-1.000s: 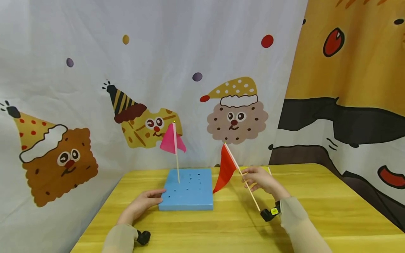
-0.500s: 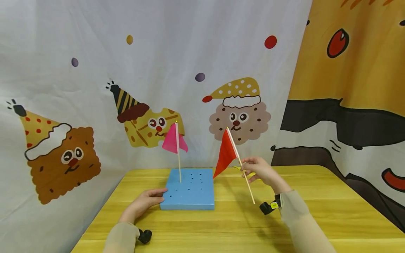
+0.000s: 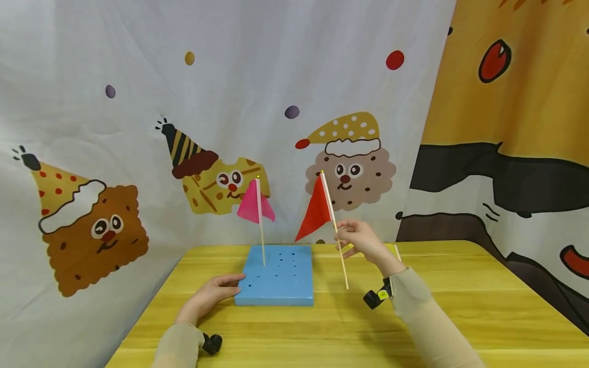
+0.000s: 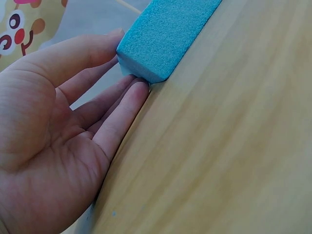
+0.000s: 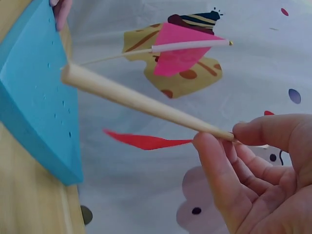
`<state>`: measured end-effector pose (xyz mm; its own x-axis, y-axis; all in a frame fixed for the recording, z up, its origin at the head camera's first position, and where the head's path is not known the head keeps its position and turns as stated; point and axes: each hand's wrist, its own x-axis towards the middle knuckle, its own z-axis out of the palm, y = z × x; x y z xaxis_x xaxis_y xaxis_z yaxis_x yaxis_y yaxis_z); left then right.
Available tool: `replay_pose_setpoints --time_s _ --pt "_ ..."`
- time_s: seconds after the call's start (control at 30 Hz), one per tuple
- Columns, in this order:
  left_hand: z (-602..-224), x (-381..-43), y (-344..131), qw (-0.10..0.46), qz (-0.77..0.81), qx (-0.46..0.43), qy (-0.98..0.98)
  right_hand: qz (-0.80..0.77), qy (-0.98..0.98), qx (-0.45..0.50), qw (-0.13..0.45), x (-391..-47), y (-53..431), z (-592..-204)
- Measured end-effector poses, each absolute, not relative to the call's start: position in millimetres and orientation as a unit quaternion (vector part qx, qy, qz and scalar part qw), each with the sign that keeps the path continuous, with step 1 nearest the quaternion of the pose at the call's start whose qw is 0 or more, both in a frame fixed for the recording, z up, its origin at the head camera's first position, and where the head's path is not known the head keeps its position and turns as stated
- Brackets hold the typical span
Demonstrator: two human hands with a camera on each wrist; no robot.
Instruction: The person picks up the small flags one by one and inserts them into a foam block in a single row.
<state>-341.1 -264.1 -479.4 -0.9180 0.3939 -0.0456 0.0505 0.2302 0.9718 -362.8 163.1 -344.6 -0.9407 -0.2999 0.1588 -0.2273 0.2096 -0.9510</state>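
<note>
A light-blue foam block (image 3: 280, 286) with several small holes in its top lies on the table. My left hand (image 3: 210, 296) rests at its left side, fairly straight fingers touching the block's edge near a corner, as the left wrist view shows. A pink flag (image 3: 250, 204) stands upright in the block toward the left. My right hand (image 3: 363, 243) pinches the wooden stick of a red flag (image 3: 318, 212) between thumb and fingers. The flag is raised to the right of the block, tilted slightly, its cloth toward the left. In the right wrist view the stick's bare lower end (image 5: 73, 74) points toward the block.
Behind my right hand, something yellow and a white stick end (image 3: 398, 252) show at the back of the wooden table (image 3: 285, 337), mostly hidden. A pale curtain (image 3: 239, 76) with cartoon prints hangs right behind the table.
My right hand has lifted the red flag and carried it left, closer to the block, turning its stick more upright. The left hand keeps its place at the block, and the pink flag still stands.
</note>
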Motion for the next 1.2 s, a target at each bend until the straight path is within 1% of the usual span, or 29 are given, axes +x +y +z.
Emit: replay_pose_setpoints --time_s 0.43,0.8,1.03,1.2 --pt "-478.0 -339.4 -265.5 0.139 0.609 0.141 0.768 -0.617 0.765 -0.186 -0.003 -372.0 126.4 -336.1" --pt "-480.7 -339.3 -263.8 0.138 0.605 0.144 0.771 -0.632 0.753 -0.182 -0.015 -385.2 98.6 -342.7" --pt "-481.4 -339.7 -265.0 0.136 0.606 0.148 0.770 -0.637 0.743 -0.200 -0.048 -394.4 76.8 -346.2" --pt "-480.5 -339.3 -265.6 0.134 0.603 0.151 0.772 -0.647 0.734 -0.200 -0.054 -400.7 61.6 -348.7"
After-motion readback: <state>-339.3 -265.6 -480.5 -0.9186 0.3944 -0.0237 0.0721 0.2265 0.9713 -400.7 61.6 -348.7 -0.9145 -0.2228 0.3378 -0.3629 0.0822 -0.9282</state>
